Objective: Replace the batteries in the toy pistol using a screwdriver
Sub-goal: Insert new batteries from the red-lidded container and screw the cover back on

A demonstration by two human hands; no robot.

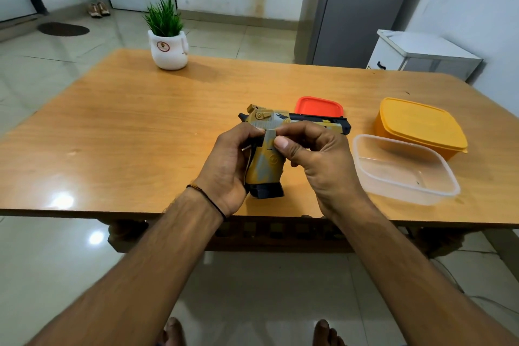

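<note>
Yellow-grey toy pistol between hands — left hand grips handle, right hand pinches it.

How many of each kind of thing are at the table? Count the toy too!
Toys: 1, the toy pistol
Plants: 1, the potted plant
Plastic boxes: 2, the orange box and the clear box
Loose lids: 1, the red lid
Total: 5

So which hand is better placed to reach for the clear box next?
Right, probably: the right hand only pinches the pistol, and the clear box lies on its side; the left hand wraps the handle.
</note>
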